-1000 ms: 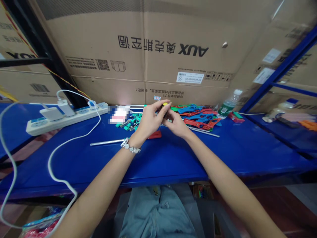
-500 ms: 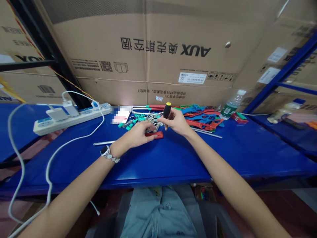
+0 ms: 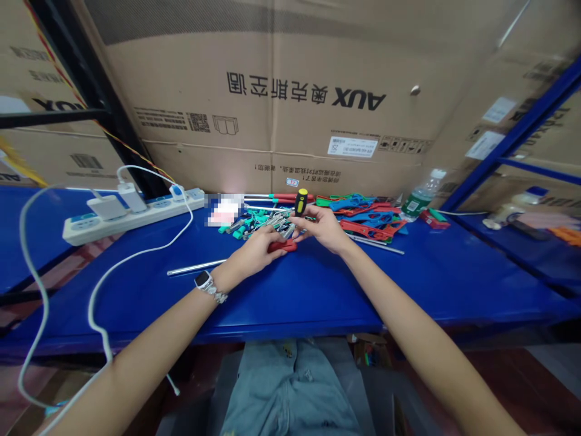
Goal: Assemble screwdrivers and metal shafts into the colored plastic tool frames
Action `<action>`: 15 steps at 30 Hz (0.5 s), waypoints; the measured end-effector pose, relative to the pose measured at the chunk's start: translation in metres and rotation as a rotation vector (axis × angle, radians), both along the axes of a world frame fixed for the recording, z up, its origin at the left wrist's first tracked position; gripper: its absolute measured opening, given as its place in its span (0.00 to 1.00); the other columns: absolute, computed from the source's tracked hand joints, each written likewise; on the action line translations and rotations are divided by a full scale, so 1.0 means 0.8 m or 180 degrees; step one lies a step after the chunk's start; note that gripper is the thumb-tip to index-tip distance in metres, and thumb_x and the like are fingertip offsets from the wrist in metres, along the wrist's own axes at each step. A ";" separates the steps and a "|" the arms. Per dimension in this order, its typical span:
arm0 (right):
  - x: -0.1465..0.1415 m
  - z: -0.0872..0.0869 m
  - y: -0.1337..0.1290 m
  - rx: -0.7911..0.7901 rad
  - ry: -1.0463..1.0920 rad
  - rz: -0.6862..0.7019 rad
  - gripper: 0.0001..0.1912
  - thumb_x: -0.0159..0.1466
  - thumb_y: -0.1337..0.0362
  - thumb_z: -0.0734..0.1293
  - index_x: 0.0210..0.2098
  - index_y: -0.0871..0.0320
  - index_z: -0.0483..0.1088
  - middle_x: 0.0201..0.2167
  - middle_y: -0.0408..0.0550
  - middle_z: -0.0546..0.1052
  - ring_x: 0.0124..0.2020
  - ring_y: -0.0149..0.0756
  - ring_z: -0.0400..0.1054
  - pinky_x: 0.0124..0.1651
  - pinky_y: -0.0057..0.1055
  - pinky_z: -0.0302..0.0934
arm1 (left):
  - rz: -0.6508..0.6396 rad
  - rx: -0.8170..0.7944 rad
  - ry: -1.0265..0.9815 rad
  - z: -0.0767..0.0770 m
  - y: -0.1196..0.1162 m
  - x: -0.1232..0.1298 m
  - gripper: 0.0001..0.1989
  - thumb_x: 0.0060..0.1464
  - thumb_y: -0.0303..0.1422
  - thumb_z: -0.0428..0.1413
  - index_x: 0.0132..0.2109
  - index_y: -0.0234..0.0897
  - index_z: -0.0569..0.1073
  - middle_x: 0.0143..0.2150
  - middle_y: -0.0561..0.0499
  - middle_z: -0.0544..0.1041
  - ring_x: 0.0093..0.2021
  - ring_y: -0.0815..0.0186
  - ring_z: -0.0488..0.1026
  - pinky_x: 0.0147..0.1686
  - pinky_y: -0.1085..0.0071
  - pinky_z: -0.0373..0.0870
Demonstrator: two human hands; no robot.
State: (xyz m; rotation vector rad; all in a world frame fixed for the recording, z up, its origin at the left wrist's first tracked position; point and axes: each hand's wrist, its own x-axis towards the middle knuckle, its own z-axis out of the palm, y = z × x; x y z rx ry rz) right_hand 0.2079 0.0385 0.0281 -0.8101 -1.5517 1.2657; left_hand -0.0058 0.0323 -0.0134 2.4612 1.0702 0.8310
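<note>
My left hand (image 3: 255, 251) is closed on a red plastic handle (image 3: 285, 246), holding it low over the blue table. A thin metal rod (image 3: 195, 267) sticks out to the left from beneath this hand; whether it joins the red handle is hidden. In my right hand (image 3: 325, 229) is a screwdriver with a black and yellow grip (image 3: 301, 203), held upright above the red handle's right end. Its tip is too small to make out. Just behind both hands lies a heap of small metal parts with green ends (image 3: 261, 219).
Red, blue and green plastic pieces (image 3: 370, 215) are piled at the back right, beside a water bottle (image 3: 417, 197). A white power strip (image 3: 136, 215) with chargers and a loose white cable stands at left. A cardboard box (image 3: 281, 133) walls off the table's rear (image 3: 318, 303).
The screwdriver and my right hand have shifted slightly left. The metal rod's free end has dropped a little toward me. Both hands keep their holds.
</note>
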 end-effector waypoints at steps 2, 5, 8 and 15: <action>-0.009 -0.006 0.005 0.0125 0.0055 -0.0305 0.27 0.49 0.47 0.81 0.32 0.54 0.65 0.27 0.40 0.76 0.23 0.35 0.74 0.28 0.36 0.75 | 0.0025 0.0012 -0.0005 -0.001 0.000 0.001 0.08 0.61 0.36 0.62 0.45 0.39 0.80 0.45 0.44 0.76 0.46 0.53 0.76 0.49 0.54 0.74; -0.021 -0.013 0.006 0.0139 0.0020 -0.0576 0.30 0.49 0.44 0.81 0.34 0.51 0.61 0.23 0.38 0.75 0.20 0.37 0.73 0.25 0.37 0.72 | 0.0044 0.0029 0.0021 -0.003 0.000 0.001 0.08 0.60 0.35 0.62 0.45 0.38 0.80 0.47 0.42 0.76 0.48 0.51 0.76 0.51 0.53 0.74; -0.018 -0.013 0.003 0.0097 -0.0096 -0.0506 0.30 0.52 0.41 0.78 0.42 0.51 0.64 0.24 0.39 0.75 0.22 0.38 0.74 0.27 0.38 0.73 | 0.0038 0.0049 0.0049 -0.002 0.000 0.001 0.07 0.61 0.35 0.61 0.45 0.39 0.80 0.47 0.43 0.76 0.48 0.52 0.76 0.51 0.53 0.74; -0.002 -0.002 0.003 0.0108 -0.0113 -0.0221 0.29 0.51 0.37 0.77 0.35 0.54 0.71 0.31 0.46 0.79 0.26 0.38 0.75 0.33 0.40 0.76 | 0.0071 0.0019 0.0097 0.000 -0.001 0.003 0.08 0.61 0.35 0.61 0.44 0.39 0.80 0.44 0.44 0.75 0.46 0.53 0.75 0.49 0.53 0.74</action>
